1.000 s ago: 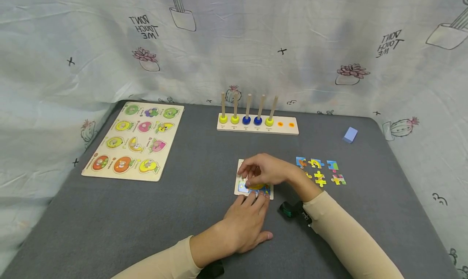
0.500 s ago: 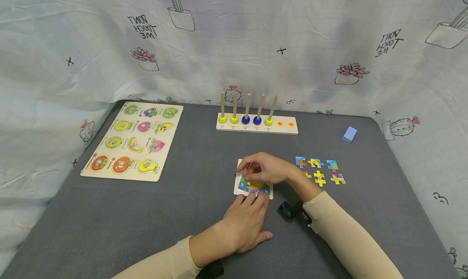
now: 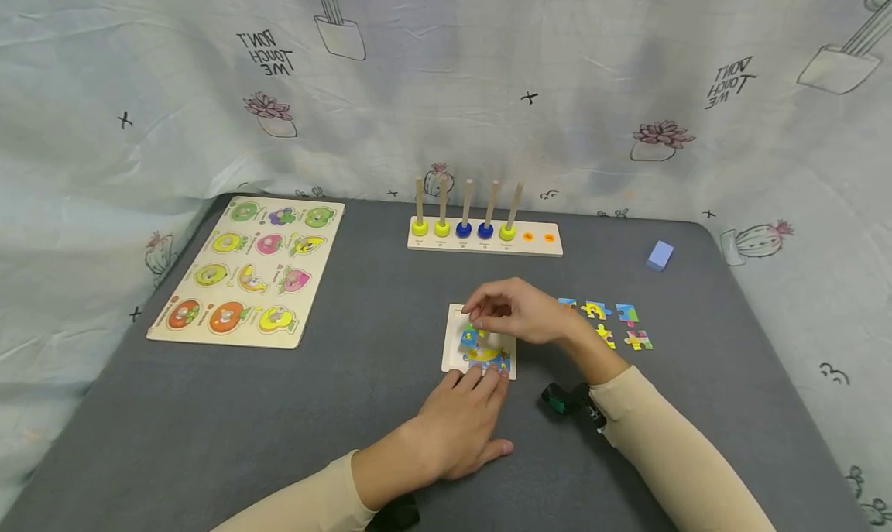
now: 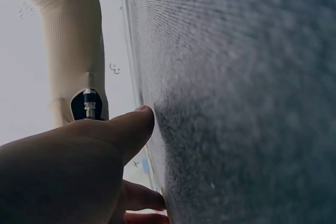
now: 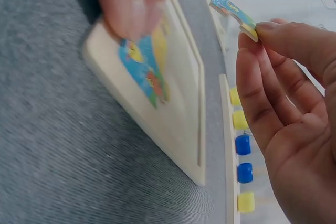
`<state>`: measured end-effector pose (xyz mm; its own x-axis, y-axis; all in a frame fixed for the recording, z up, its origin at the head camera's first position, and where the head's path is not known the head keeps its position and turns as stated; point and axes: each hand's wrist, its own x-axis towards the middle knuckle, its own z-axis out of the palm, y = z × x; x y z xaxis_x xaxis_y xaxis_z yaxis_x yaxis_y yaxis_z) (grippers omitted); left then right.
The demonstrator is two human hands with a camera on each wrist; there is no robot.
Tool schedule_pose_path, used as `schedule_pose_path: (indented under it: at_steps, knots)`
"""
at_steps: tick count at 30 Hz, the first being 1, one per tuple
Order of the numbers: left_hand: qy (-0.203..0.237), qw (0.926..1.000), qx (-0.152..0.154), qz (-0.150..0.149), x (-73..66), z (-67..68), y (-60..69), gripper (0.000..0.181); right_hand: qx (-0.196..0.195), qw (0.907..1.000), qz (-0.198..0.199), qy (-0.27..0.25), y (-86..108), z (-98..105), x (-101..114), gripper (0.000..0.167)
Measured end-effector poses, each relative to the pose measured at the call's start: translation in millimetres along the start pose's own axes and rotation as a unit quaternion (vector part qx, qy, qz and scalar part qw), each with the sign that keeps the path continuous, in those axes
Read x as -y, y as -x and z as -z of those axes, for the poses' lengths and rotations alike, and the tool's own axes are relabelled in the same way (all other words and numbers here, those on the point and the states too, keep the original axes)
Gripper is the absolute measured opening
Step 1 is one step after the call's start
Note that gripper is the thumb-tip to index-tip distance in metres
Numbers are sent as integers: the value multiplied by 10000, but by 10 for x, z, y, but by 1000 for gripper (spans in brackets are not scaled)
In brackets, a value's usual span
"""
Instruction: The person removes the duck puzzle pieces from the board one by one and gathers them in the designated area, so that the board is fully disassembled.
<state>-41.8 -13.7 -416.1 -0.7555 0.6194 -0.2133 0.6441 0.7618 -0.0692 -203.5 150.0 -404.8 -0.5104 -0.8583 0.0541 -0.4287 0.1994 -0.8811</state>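
In the head view a small wooden puzzle tray (image 3: 451, 315) lies on the table with a few joined jigsaw pieces (image 3: 493, 356) at its near right part. My right hand (image 3: 519, 312) is over the tray and pinches a blue and yellow jigsaw piece (image 5: 231, 13) between thumb and index finger. That piece is tilted and clear of the tray in the right wrist view. My left hand (image 3: 456, 423) lies palm down, its fingertips on the tray's near edge and on the pieces there. The left wrist view shows its thumb extended along the table.
Several loose jigsaw pieces (image 3: 627, 313) lie right of the tray, partly behind the right forearm. A peg board (image 3: 484, 241) with yellow and blue rings stands at the back. A fruit puzzle board (image 3: 254, 272) is at left, a blue block (image 3: 659, 255) at back right.
My right hand has risen slightly and shifted right, lifting the jigsaw piece from the tray's left part, where bare tray shows. The left hand keeps its place on the edge.
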Motion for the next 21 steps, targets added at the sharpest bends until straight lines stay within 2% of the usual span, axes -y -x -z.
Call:
schedule_pose_path:
  at_steps: [5,9,13,21]
  knots:
    - [-16,9999,-74,-103,27,-25,13,85,-110,9999,-37,19,24,49,35,20]
    - [36,9994,-288,-194,54,-41,25,83,-172,9998,-60,64,76,98,61,20]
    - [86,9985,-444,-294,100,-42,41,81,-221,9996,-145,54,156,159,76,19]
    - [208,9973,-543,-457,173,-30,56,78,-436,9985,-319,122,344,291,147,18]
